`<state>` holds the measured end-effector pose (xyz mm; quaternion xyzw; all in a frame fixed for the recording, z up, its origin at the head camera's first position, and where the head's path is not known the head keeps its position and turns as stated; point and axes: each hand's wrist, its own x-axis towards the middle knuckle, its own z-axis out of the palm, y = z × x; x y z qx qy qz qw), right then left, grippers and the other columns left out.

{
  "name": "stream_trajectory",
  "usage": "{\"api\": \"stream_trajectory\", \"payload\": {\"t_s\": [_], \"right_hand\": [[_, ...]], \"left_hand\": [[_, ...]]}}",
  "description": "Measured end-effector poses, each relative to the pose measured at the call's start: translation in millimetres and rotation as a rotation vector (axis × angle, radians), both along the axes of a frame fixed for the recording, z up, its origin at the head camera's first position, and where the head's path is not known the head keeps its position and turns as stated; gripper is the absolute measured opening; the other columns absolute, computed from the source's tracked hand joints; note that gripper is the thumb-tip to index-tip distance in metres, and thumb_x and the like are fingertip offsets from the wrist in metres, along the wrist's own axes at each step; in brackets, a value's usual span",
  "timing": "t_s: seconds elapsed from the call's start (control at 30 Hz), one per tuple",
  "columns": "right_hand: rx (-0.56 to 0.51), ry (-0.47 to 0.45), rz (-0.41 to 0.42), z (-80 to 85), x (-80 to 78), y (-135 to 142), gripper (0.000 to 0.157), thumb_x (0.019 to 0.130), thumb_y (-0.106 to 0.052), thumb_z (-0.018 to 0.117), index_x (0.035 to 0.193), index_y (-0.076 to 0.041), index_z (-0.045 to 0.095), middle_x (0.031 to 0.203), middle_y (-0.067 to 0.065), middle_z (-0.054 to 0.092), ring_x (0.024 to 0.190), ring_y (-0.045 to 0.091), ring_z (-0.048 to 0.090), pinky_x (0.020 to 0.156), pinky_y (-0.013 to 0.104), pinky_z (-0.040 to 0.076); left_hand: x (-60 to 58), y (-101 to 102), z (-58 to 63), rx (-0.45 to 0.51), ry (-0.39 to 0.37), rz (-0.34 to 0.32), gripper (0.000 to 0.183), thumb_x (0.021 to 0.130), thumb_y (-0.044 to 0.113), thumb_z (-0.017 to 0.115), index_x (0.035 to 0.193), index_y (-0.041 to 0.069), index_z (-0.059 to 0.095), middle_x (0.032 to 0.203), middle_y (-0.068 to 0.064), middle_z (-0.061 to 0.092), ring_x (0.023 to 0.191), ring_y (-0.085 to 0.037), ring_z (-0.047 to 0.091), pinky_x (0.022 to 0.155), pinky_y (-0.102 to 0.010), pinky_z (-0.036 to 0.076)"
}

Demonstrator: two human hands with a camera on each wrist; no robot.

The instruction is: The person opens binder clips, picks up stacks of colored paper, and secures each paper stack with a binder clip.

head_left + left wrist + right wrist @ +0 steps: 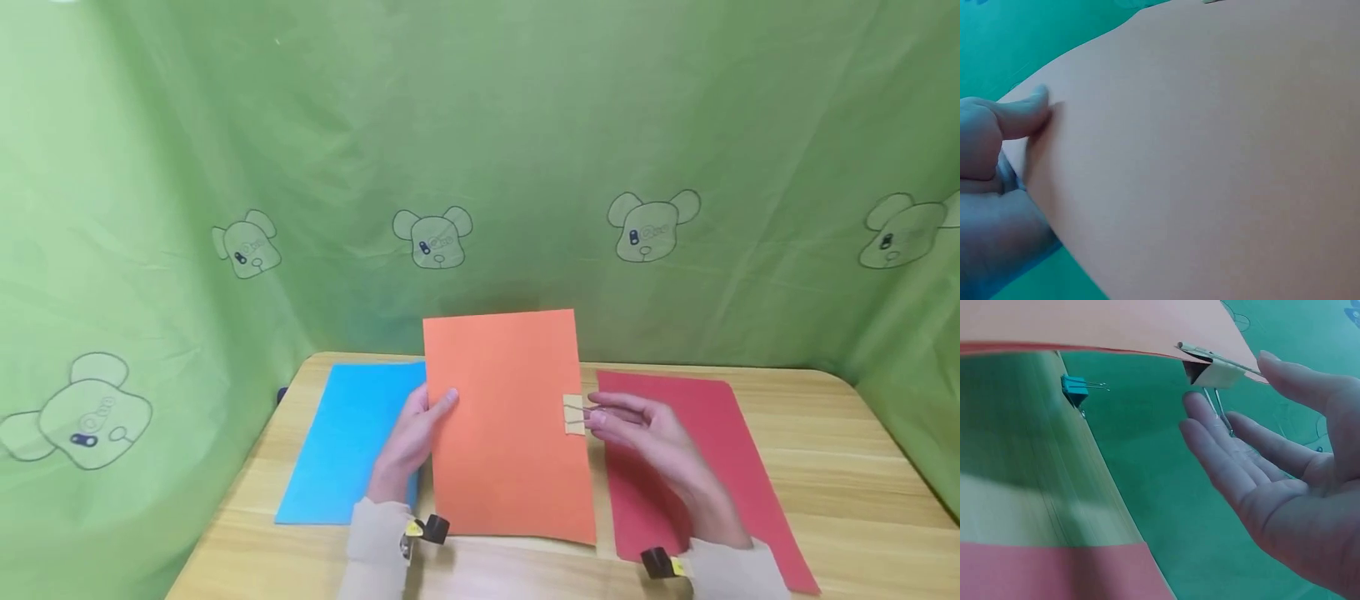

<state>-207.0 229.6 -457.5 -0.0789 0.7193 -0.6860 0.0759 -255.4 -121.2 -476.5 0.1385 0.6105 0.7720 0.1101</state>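
Observation:
A stack of orange paper (510, 433) is held up and tilted over the table. My left hand (411, 425) grips its left edge, thumb on the front and fingers behind, as the left wrist view also shows. On the right edge sits a pale yellow binder clip (574, 415) with wire handles. My right hand (652, 433) is beside that clip; in the right wrist view its thumb reaches one wire handle and its spread fingers (1210, 450) lie under the other. The clip's jaws are on the paper edge.
Blue paper (352, 442) lies on the wooden table (840, 467) at the left, and red paper (720, 467) at the right. A teal binder clip (1075, 390) shows at the table's edge in the right wrist view. Green curtain (525, 150) hangs around the table.

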Motion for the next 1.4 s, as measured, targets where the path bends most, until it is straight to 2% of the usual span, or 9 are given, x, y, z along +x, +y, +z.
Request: {"api": "stream_trajectory", "payload": {"t_s": [0.17,0.27,0.33,0.53,0.73,0.87,1.2,1.33,1.4], "right_hand": [[0.134,0.027,0.113,2.9,-7.1,-8,0.055,0.098,-0.024,0.072,0.144,-0.001,0.054,0.133,0.016,0.066,0.115,0.026,0.069,0.096,0.031,0.055],[0.199,0.086,0.203,6.4,-17.4,-14,0.054,0.101,-0.024,0.068,0.147,-0.001,0.051,0.135,0.018,0.064,0.119,0.033,0.066,0.097,0.038,0.055],[0.247,0.118,0.220,9.0,-24.7,-19,0.054,0.101,-0.025,0.067,0.146,-0.001,0.052,0.132,0.018,0.065,0.118,0.035,0.066,0.096,0.041,0.055],[0.440,0.197,0.191,11.8,-45.7,-37,0.055,0.099,-0.031,0.070,0.143,0.000,0.055,0.130,0.017,0.066,0.116,0.031,0.066,0.098,0.044,0.054],[0.570,0.246,0.157,5.4,-70.4,-67,0.056,0.098,-0.026,0.071,0.145,-0.001,0.053,0.135,0.024,0.061,0.122,0.044,0.059,0.102,0.055,0.049],[0.612,0.237,0.124,1.2,-90.3,-87,0.056,0.098,-0.022,0.071,0.147,-0.004,0.050,0.138,0.027,0.057,0.125,0.046,0.057,0.104,0.058,0.047],[0.697,0.246,0.090,-13.3,-143.1,-129,0.064,0.097,-0.018,0.070,0.151,0.002,0.041,0.147,0.030,0.048,0.131,0.048,0.050,0.106,0.060,0.044],[0.708,0.197,0.075,-24.8,-156.8,-142,0.068,0.098,-0.018,0.069,0.154,0.001,0.035,0.142,0.029,0.050,0.117,0.045,0.054,0.102,0.058,0.047],[0.711,0.178,0.063,-30.6,-161.5,-148,0.069,0.099,-0.019,0.067,0.155,0.000,0.034,0.142,0.029,0.050,0.116,0.045,0.054,0.102,0.058,0.046]], "left_hand": [[-0.6,-16,3.0,0.003,0.015,0.043,0.034,0.105,0.005,0.056,0.136,-0.003,0.050,0.103,-0.004,0.072,0.092,-0.019,0.072,0.080,-0.036,0.059],[2.2,-30,9.5,0.030,0.028,0.082,0.031,0.104,0.003,0.055,0.135,-0.002,0.050,0.103,-0.004,0.073,0.092,-0.019,0.072,0.080,-0.035,0.060],[4.3,-40,13.8,0.052,0.038,0.105,0.028,0.104,0.002,0.055,0.132,0.000,0.051,0.103,-0.003,0.073,0.093,-0.018,0.072,0.080,-0.035,0.060],[10.0,-70,20.7,0.116,0.031,0.197,0.022,0.104,-0.001,0.053,0.125,0.006,0.054,0.101,-0.001,0.074,0.093,-0.016,0.072,0.082,-0.032,0.059],[11.6,-95,21.8,0.170,0.006,0.288,0.023,0.105,-0.001,0.051,0.125,0.012,0.054,0.103,0.001,0.073,0.095,-0.014,0.071,0.084,-0.030,0.058],[11.4,-102,23.0,0.195,-0.010,0.283,0.020,0.107,0.000,0.049,0.120,0.013,0.058,0.103,0.001,0.073,0.095,-0.013,0.070,0.086,-0.029,0.057],[12.2,-110,25.5,0.184,-0.017,0.284,0.021,0.107,0.001,0.047,0.118,0.014,0.061,0.103,0.001,0.074,0.095,-0.013,0.071,0.086,-0.029,0.057],[11.9,-112,25.3,0.192,-0.017,0.283,0.022,0.107,0.001,0.048,0.121,0.013,0.060,0.106,0.000,0.073,0.097,-0.014,0.070,0.087,-0.030,0.057],[12.5,-113,24.9,0.192,-0.019,0.283,0.022,0.107,0.001,0.048,0.123,0.013,0.058,0.106,0.000,0.073,0.098,-0.014,0.070,0.087,-0.031,0.057]]}}
